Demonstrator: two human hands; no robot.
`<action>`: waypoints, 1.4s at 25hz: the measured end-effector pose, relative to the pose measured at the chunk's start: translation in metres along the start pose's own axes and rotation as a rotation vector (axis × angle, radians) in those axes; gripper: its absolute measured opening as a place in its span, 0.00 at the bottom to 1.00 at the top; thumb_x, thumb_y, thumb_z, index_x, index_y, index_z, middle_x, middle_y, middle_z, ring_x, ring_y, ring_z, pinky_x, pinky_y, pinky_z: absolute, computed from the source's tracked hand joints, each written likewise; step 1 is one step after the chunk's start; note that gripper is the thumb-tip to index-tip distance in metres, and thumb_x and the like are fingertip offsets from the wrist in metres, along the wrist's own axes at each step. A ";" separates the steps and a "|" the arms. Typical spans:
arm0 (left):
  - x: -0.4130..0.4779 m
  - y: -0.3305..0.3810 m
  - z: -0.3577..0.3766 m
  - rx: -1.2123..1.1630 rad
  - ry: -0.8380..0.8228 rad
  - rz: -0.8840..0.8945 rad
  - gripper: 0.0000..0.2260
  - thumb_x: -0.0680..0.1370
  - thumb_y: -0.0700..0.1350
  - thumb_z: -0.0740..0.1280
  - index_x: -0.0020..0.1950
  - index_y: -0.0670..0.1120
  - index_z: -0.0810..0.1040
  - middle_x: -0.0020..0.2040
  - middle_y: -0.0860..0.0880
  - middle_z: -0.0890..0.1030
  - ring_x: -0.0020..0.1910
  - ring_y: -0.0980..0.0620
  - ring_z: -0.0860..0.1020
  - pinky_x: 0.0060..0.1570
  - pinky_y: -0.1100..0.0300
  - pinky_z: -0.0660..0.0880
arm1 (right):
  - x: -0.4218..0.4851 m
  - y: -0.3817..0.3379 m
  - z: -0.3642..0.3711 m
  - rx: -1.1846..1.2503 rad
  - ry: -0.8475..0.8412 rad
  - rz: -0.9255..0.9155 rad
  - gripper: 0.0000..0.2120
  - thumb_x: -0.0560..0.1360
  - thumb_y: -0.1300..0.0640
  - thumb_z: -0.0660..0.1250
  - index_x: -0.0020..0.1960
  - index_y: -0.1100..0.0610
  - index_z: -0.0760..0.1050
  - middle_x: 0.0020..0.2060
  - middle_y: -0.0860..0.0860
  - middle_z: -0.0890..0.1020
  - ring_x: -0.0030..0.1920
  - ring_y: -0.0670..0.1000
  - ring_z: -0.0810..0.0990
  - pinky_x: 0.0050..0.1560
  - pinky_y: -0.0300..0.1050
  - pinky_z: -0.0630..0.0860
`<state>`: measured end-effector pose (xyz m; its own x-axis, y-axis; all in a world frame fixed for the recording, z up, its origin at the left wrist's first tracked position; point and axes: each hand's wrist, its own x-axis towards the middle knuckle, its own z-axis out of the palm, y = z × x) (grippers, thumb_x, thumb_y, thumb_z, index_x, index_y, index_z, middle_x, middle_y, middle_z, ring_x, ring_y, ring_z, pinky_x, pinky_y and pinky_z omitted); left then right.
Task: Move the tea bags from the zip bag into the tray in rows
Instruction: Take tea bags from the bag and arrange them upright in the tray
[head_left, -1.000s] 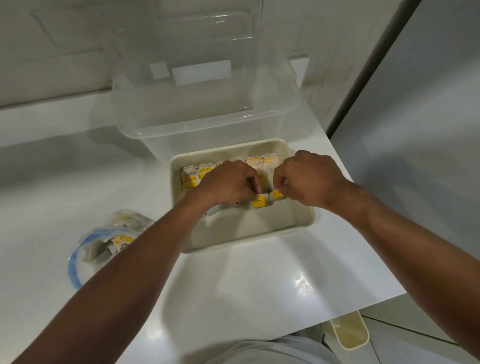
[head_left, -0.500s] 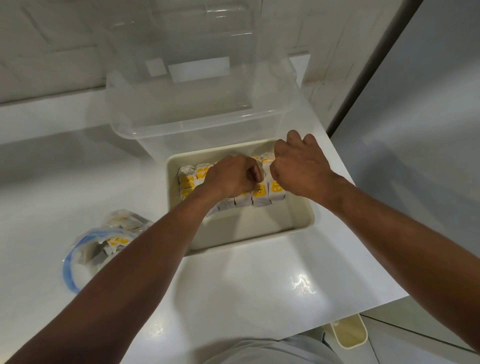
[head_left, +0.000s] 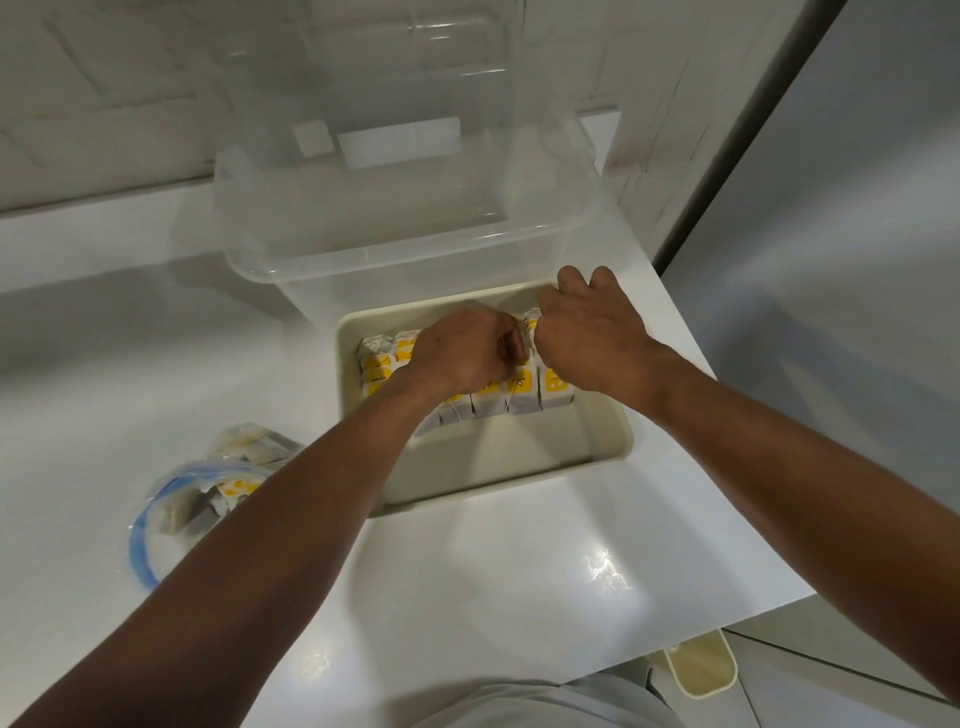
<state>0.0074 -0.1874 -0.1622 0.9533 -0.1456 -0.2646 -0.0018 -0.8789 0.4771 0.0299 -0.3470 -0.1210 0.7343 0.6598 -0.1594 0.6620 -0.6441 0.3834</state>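
Likely a home kitchen; glossy white countertop (head_left: 493, 571), pale tiled wall (head_left: 104, 78) behind, clear plastic storage tub (head_left: 395, 260)

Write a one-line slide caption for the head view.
Left hand and right hand pinch yellow-and-white paper tea bags into rows in a cream plastic tray; clear blue-zipped bag beside it.

Arms extended forward; left hand (head_left: 462, 351) and right hand (head_left: 592, 338) side by side, knuckles up, fingers curled under.
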 end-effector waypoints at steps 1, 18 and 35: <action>0.000 0.000 0.001 0.013 0.015 -0.009 0.08 0.70 0.46 0.71 0.40 0.60 0.77 0.44 0.57 0.83 0.47 0.52 0.81 0.48 0.51 0.80 | 0.000 -0.001 0.001 0.008 0.005 0.000 0.07 0.74 0.62 0.63 0.47 0.56 0.80 0.48 0.52 0.75 0.56 0.57 0.69 0.49 0.52 0.61; -0.044 0.003 -0.001 0.414 0.228 0.078 0.22 0.71 0.68 0.68 0.55 0.54 0.75 0.55 0.52 0.76 0.56 0.48 0.75 0.39 0.55 0.70 | -0.028 0.007 -0.006 0.184 0.001 -0.068 0.09 0.75 0.49 0.65 0.54 0.46 0.80 0.51 0.48 0.79 0.54 0.54 0.76 0.46 0.47 0.64; -0.083 -0.001 0.011 0.443 0.011 0.148 0.19 0.80 0.56 0.61 0.71 0.59 0.68 0.58 0.51 0.77 0.59 0.47 0.77 0.44 0.57 0.70 | -0.043 -0.048 -0.020 0.278 -0.366 0.064 0.12 0.80 0.53 0.58 0.61 0.50 0.74 0.54 0.49 0.78 0.50 0.54 0.79 0.42 0.45 0.67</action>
<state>-0.0747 -0.1800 -0.1501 0.9361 -0.2816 -0.2108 -0.2649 -0.9586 0.1042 -0.0365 -0.3371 -0.1137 0.7468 0.4676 -0.4729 0.5920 -0.7915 0.1522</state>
